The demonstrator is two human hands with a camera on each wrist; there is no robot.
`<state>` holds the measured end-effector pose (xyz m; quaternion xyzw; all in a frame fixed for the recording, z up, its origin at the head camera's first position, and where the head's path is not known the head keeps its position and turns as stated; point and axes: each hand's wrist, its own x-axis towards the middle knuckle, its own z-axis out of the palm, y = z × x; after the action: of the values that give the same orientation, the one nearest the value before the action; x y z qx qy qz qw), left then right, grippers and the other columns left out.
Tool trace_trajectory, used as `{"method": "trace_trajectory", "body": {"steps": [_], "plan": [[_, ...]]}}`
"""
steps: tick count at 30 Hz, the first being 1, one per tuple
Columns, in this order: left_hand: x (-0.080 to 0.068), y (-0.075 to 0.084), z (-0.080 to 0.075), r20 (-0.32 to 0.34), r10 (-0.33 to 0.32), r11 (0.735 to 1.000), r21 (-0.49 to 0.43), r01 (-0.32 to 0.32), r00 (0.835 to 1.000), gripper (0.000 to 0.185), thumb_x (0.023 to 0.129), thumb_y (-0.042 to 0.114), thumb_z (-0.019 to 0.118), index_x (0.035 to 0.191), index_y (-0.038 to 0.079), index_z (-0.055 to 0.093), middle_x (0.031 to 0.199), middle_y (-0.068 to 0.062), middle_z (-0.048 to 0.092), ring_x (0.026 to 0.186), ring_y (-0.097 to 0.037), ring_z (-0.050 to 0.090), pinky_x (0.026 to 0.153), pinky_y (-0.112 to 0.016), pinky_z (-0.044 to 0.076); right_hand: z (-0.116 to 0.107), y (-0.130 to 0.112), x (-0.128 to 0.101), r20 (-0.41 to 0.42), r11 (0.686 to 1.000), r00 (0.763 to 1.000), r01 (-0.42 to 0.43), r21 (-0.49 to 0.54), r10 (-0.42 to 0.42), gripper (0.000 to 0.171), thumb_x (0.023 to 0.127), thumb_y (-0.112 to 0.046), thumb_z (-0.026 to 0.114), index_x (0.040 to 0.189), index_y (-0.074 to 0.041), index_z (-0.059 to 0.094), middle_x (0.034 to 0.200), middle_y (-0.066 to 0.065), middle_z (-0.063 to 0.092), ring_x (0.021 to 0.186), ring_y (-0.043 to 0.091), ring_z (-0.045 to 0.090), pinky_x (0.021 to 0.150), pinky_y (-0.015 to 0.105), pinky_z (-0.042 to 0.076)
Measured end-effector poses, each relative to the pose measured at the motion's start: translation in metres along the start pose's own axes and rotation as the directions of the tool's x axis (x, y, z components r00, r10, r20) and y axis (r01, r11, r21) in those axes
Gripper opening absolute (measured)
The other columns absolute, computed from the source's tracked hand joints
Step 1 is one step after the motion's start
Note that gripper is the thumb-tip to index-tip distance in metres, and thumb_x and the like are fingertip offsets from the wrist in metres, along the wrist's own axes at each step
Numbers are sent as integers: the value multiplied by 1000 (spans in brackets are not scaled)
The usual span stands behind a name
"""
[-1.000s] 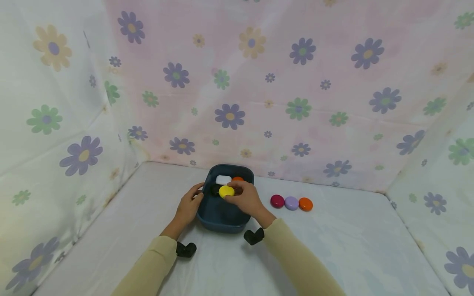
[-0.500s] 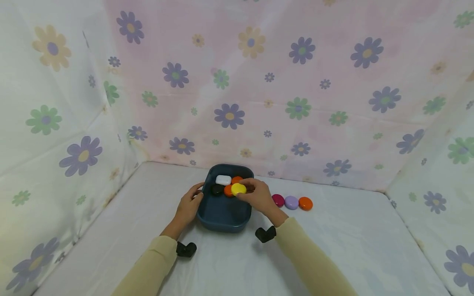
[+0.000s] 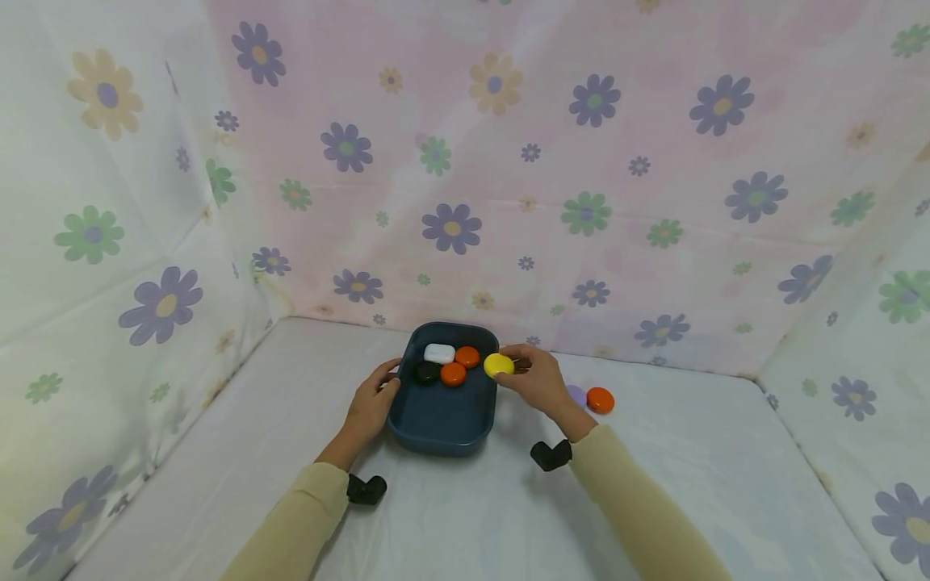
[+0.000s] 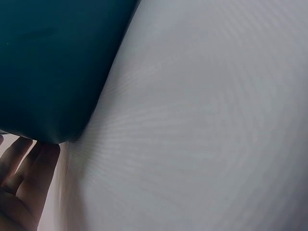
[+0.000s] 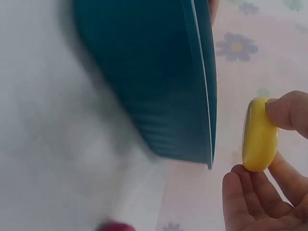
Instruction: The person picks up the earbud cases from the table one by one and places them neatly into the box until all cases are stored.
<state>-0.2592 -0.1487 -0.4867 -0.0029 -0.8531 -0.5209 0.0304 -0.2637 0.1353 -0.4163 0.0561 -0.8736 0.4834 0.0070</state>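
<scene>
Head view: your right hand (image 3: 539, 381) pinches the yellow disc (image 3: 498, 365) between thumb and fingertips, and it hangs right over the right rim of the blue tub (image 3: 443, 432), just outside the wall. The right wrist view shows the disc (image 5: 260, 134) standing on edge, its flat faces toward the tub wall (image 5: 159, 86), thumb on top, fingers (image 5: 250, 187) beneath. The row on the cloth lies to the right of that hand: a purple disc (image 3: 577, 393), partly hidden by your knuckles, and an orange disc (image 3: 600, 400) beyond it. Your left hand (image 3: 373, 401) rests with relaxed fingers against the tub's left wall, steadying it. Inside the tub sit a white piece (image 3: 439, 353), a black disc (image 3: 426, 372) and two orange ones (image 3: 460, 365).
</scene>
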Motion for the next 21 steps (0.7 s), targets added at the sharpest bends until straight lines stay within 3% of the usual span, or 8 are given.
{"method": "trace_trajectory", "body": {"steps": [21], "plan": [[1, -1, 0, 8, 10, 1000, 0, -10, 1000, 43, 99, 28, 42, 142, 26, 46, 131, -14, 58, 117, -32, 56, 100, -50, 41, -56, 26, 1, -7, 993, 1000, -18, -119, 17, 45, 86, -17, 70, 127, -6, 59, 127, 15, 60, 109, 31, 59, 94, 41, 51]]}}
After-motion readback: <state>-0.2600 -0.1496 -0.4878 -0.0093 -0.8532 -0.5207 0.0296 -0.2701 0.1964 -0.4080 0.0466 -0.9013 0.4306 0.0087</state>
